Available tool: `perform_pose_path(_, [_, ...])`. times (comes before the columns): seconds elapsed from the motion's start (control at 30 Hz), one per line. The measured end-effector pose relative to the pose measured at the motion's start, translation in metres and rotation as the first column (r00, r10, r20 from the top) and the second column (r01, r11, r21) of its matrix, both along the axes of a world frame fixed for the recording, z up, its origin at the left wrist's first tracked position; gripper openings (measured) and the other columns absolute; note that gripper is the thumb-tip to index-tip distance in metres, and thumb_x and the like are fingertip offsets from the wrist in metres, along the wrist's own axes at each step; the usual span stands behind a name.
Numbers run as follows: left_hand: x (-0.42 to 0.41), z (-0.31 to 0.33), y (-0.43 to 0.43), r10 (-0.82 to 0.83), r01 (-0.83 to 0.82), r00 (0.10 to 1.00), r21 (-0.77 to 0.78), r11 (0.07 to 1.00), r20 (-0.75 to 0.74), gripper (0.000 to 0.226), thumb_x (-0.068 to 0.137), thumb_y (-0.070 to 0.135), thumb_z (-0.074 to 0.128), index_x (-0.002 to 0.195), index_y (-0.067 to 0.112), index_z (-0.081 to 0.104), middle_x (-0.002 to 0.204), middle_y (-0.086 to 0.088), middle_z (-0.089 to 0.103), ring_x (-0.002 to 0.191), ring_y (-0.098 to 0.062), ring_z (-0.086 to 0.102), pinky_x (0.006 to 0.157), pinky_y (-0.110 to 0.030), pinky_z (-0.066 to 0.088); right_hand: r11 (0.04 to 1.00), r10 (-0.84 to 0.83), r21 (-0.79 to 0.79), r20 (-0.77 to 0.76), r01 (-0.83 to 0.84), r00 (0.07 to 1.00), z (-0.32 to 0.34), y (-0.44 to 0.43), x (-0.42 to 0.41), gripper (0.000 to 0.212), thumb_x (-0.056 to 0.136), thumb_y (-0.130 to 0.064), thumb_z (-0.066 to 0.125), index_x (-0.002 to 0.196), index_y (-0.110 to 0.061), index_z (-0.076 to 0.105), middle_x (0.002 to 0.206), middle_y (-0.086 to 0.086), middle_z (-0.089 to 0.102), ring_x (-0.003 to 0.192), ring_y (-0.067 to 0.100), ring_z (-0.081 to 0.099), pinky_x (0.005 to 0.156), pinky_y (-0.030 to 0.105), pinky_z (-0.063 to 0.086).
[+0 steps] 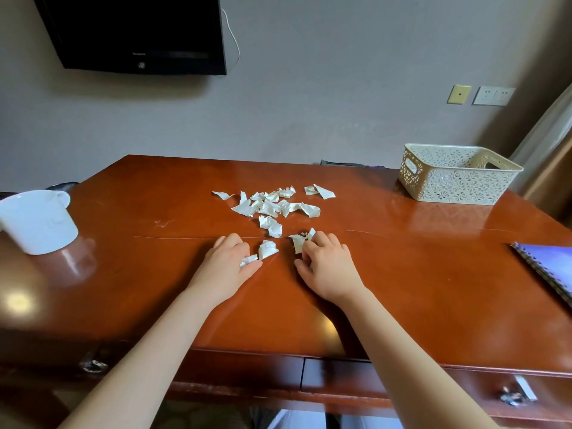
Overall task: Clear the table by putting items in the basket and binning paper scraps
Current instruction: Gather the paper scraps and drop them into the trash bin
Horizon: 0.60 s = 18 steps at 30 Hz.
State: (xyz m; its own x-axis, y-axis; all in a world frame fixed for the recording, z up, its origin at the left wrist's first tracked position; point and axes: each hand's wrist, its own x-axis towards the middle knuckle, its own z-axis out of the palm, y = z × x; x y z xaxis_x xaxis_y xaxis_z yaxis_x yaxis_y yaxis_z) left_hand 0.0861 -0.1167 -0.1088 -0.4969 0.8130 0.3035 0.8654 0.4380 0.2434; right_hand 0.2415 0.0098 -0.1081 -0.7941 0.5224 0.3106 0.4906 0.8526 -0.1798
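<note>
Red-brown glossy wooden table [402, 274] fills the middle of the frame, with drawers and metal handles along its lower edge.

Paper scraps [272, 205], white and crumpled, lie scattered at frame centre on the tabletop. Most sit in a loose cluster, with a few strays trailing down toward the hands.

Left hand [227, 261] is just below the cluster at centre-left, palm down and fingers curled. It pinches a small scrap [248, 260] between thumb and fingers, and the paper pokes out on the right side of the hand. Another loose piece [267, 249] lies just beside it, between the two hands.

Right hand [328, 267] is at centre-right, palm down with fingers bent. The fingertips sit on a torn scrap [298, 242] at the hand's upper left. The thumb is spread apart, lower down on the wood. Cannot tell whether this scrap is actually gripped or only touched.

Basket [458, 178], cream plastic with a lace-cut pattern, stands at the table's upper right, well apart from the scraps. No contents are visible from this angle.

White mug [37, 221] is at the left edge of the frame, on the table. Blue spiral notebook [551, 267] lies at the right edge, partly cut off.

Black TV [136, 32] hangs on the grey wall at upper left, and wall sockets [492, 96] are at upper right.
</note>
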Motion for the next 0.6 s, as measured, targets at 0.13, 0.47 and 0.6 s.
perform_pose_path(0.13, [0.0031,0.0023,-0.0022,0.017,-0.017,0.999,0.001,1.000,-0.044,0.036,0.093,0.043,0.046,0.109,0.015,0.060,0.114,0.000,0.058,0.104,-0.015,0.053,0.087,-0.020,0.045,0.999,-0.019,0.026,-0.029,0.020,0.999,0.0033,-0.0050,-0.0002,0.022,0.094,-0.035,0.045,0.092,-0.016,0.054,0.096,-0.001,0.053,0.088,0.016,0.046,0.056,0.023,0.030])
perform_pose_path(0.47, [0.0078,0.0053,-0.0044,0.106,-0.108,0.989,-0.017,0.994,-0.107,0.031,0.093,0.047,0.044,0.076,0.021,0.048,0.079,0.001,0.061,0.067,-0.013,0.054,0.064,-0.018,0.044,0.992,-0.128,-0.007,-0.072,0.128,0.989,0.0034,-0.0075,0.0035,0.026,0.095,-0.036,0.044,0.078,-0.015,0.044,0.067,0.000,0.053,0.059,0.022,0.048,0.054,0.027,0.037])
perform_pose_path(0.6, [0.0075,0.0051,-0.0055,0.116,-0.117,0.991,-0.004,0.993,-0.071,0.027,0.093,0.045,0.045,0.079,0.022,0.048,0.080,0.003,0.060,0.068,-0.013,0.056,0.066,-0.018,0.048,0.985,-0.166,-0.091,-0.214,0.150,0.963,0.0027,-0.0048,0.0071,0.029,0.093,-0.034,0.050,0.072,-0.015,0.046,0.063,0.000,0.053,0.055,0.020,0.046,0.048,0.025,0.033])
